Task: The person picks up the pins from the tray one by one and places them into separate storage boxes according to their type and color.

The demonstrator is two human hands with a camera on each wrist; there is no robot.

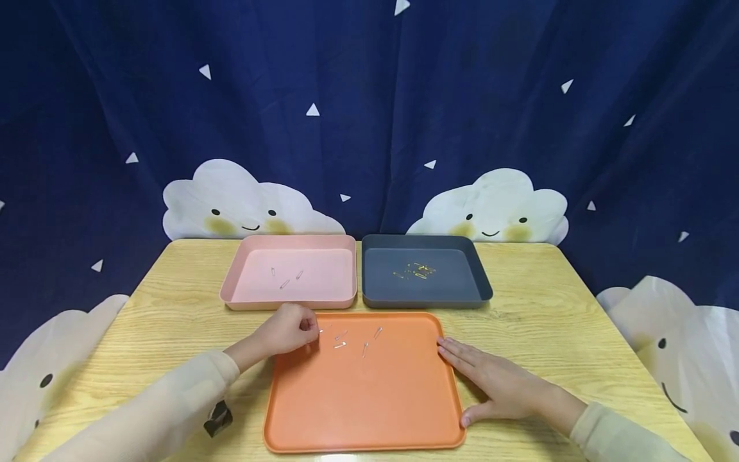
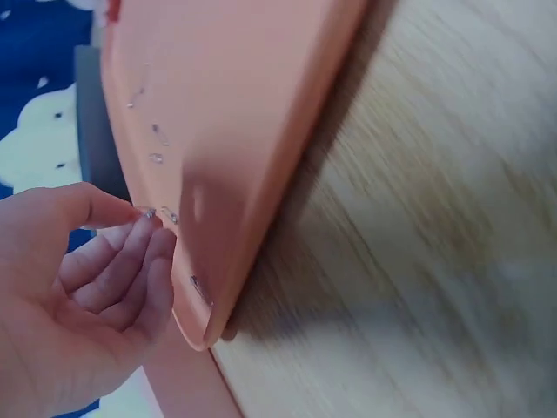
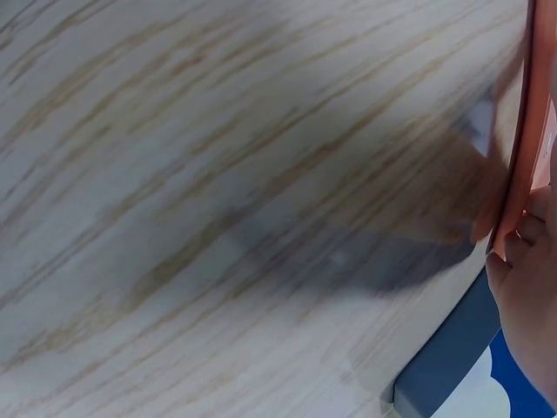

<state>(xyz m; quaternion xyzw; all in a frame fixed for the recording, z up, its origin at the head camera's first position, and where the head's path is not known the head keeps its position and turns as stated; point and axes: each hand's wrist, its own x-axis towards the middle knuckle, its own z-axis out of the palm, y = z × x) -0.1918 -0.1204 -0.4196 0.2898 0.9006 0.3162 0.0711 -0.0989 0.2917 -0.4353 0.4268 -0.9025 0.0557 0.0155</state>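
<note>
Over the far left corner of the orange tray (image 1: 369, 398), my left hand (image 1: 291, 330) pinches a small silver safety pin (image 2: 150, 212) between thumb and fingertip. Several more silver safety pins lie on the tray near its far side, one of them (image 1: 339, 345) just right of that hand. Another safety pin (image 2: 201, 290) lies by the tray's corner in the left wrist view, below the fingers. My right hand (image 1: 491, 378) rests at the tray's right rim with its fingers straight, and the thumb touches the rim nearer the front.
Behind the tray stand a pink bin (image 1: 231, 282) with three silver safety pins and, beside it, a dark grey bin (image 1: 427, 303) with several gold-coloured pins. A dark scrap (image 1: 218, 418) shows by the left sleeve. A navy curtain (image 1: 369, 115) hangs behind the wooden table (image 1: 531, 289).
</note>
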